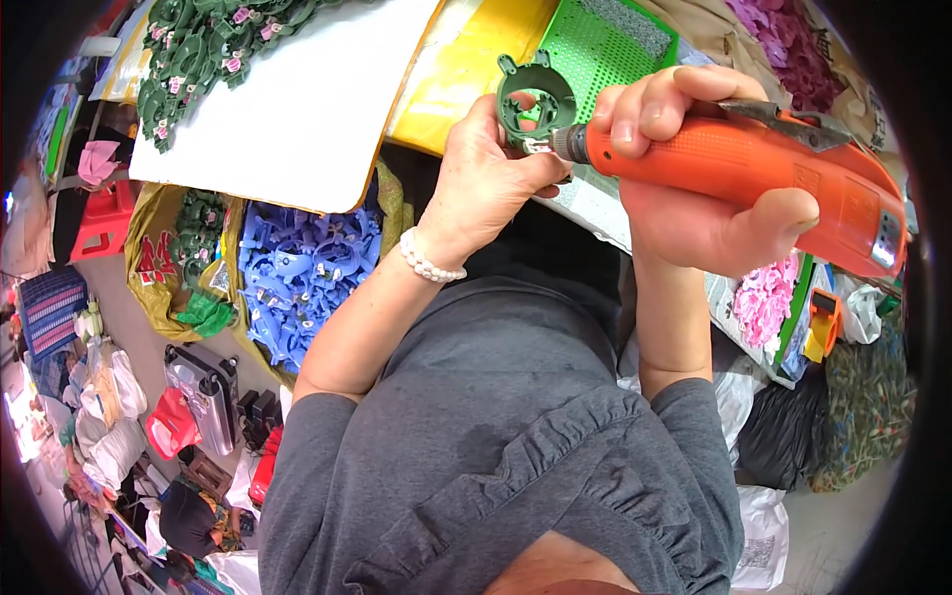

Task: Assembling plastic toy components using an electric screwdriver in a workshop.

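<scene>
My left hand, with a white bead bracelet at its wrist, grips a dark green round plastic part by its lower edge. The part is ring-shaped, with small lugs on top and an opening through its middle. In my right hand lies an orange electric screwdriver, held level with its nose pointing left. Its dark tip meets the lower right side of the green part, close to my left fingertips. Whether a screw sits at the tip is hidden.
A white board carries a heap of green parts. Behind the hands stands a green perforated basket. Left and below, a sack holds blue plastic parts. Pink parts lie at the right, purple ones at the far right.
</scene>
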The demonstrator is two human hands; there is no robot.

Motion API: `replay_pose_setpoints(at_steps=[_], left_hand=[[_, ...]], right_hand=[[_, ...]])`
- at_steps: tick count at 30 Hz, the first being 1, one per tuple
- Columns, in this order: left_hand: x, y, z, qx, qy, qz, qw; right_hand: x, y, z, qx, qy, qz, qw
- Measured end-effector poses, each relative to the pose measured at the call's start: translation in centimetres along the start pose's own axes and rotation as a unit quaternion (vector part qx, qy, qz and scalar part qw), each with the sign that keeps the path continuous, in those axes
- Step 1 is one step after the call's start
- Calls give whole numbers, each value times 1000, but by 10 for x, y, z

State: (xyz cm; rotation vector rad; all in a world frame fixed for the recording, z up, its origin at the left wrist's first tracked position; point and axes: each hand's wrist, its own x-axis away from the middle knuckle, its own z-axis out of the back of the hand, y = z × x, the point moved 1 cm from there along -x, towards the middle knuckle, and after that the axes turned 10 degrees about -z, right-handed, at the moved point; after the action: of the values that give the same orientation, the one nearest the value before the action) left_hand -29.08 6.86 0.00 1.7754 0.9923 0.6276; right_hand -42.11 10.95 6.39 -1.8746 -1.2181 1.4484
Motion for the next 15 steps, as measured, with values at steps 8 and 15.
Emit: replay_pose_setpoints(at_steps=[8,15], left_hand=[[-1,-2,-6,9,49,-1,999],[-5,2,-1,36,45,5,998]], right_hand=[[5,6,-1,-14,6,-2,1000],[-5,14,1,-35,-38,-5,999]])
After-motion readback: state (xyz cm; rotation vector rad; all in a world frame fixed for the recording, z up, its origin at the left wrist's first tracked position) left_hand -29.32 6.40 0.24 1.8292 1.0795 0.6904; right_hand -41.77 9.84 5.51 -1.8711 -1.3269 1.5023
